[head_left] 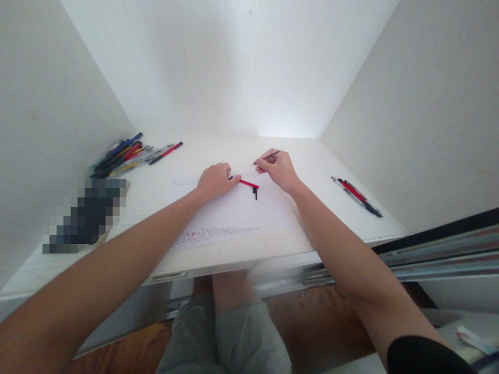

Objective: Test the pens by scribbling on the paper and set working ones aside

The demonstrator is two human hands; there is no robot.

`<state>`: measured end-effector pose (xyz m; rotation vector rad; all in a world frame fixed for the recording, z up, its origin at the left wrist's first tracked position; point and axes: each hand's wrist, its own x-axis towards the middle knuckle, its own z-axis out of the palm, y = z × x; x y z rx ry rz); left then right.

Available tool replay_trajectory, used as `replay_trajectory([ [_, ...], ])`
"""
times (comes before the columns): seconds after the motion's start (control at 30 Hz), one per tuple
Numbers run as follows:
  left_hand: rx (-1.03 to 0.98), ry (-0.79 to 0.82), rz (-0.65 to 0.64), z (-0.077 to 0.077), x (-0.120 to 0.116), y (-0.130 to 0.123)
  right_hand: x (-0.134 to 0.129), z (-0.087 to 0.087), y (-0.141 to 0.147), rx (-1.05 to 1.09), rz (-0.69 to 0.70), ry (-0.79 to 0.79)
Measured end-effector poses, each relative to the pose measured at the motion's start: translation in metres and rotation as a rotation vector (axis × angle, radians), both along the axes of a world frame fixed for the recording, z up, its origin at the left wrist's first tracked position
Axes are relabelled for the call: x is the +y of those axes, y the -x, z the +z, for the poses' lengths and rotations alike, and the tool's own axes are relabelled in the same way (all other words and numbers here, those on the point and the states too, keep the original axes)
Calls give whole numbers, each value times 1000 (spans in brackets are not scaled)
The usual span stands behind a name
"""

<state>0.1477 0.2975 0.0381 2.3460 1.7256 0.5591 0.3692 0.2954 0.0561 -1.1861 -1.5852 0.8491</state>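
Note:
My left hand point(215, 180) rests on the sheet of paper point(230, 215), its fingers curled and its thumb over one end of a red pen barrel point(249, 184). Just below the barrel's free end lie small black pen parts point(255, 193), probably a cap with a clip. Near the paper's top edge, my right hand point(278, 167) pinches a thin dark stick like a pen refill point(275, 154), its fine point slanting down to the left. Small red and dark marks cover the paper's lower edge, and faint lines run along its top.
A heap of pens point(120, 158) lies at the back left, with a red-and-black pen point(167, 153) beside it. Several pens point(356, 196) lie by the right wall. A blurred-out dark object point(88, 215) is at the left. White walls enclose the desk point(288, 249) on three sides.

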Motion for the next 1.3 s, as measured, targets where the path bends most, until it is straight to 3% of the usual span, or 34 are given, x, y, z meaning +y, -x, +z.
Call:
replay_trajectory([
  [0.1, -25, -2, -4, -1, 1, 0, -55, 9, 8, -78, 145, 17],
  [0.17, -40, -3, -18, -3, 2, 0, -97, 5, 7, -96, 204, 59],
  [0.27, -56, -5, -23, -5, 3, -1, -145, -9, -8, -239, 109, 63],
  [0.33, -66, -6, -15, -6, 4, -1, -161, -18, -18, -278, 42, 45],
  [0.57, -38, -6, -5, -7, 6, -1, -166, -20, -16, -370, 55, 22],
  [1.3, -56, -7, -13, -1, 0, -1, -165, -20, -7, -380, 38, 7],
])
